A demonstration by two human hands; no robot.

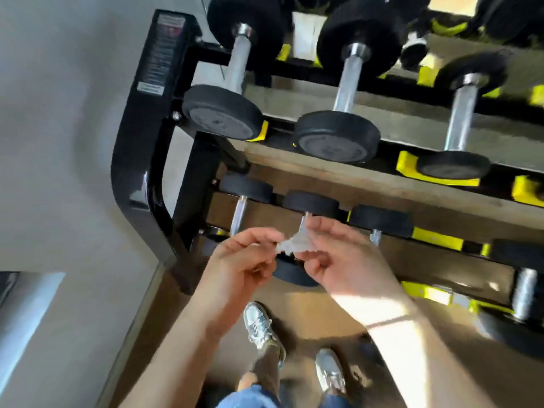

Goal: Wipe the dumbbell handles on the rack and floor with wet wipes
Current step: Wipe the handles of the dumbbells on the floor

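Note:
A small crumpled white wet wipe (290, 245) is stretched between both hands in front of the lower shelf. My left hand (245, 260) pinches its left end and my right hand (338, 257) pinches its right end. Behind them stands the black dumbbell rack (138, 160) with yellow saddles. Three dumbbells with chrome handles lie on the upper shelf: left (238, 66), middle (348, 83), right (460, 119). The lower shelf holds smaller dumbbells; one chrome handle (238, 214) shows at the left, and the hands partly hide another.
A grey wall (59, 142) runs along the left of the rack. The floor (309, 313) is brown, with my two sneakers (259, 325) on it. Another dumbbell handle (525, 293) sits low at the right edge. Black bags and a white object lie behind the rack.

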